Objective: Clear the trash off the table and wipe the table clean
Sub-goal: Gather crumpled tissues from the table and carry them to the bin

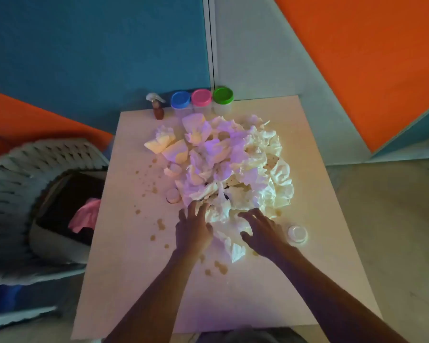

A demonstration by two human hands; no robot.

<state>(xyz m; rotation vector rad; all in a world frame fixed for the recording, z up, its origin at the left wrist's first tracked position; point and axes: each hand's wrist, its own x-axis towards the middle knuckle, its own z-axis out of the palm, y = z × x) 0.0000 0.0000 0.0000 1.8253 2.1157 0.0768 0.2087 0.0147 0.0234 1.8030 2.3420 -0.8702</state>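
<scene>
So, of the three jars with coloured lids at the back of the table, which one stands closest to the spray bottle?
The blue-lidded jar, at the left end of the row, right beside the spray bottle. The pink-lidded jar is in the middle, and the green-lidded jar is farthest.

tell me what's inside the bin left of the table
A pink crumpled item lies in the bin, against a dark lining. The rest of the inside is too dark to make out, and the table edge hides its right side.
</scene>
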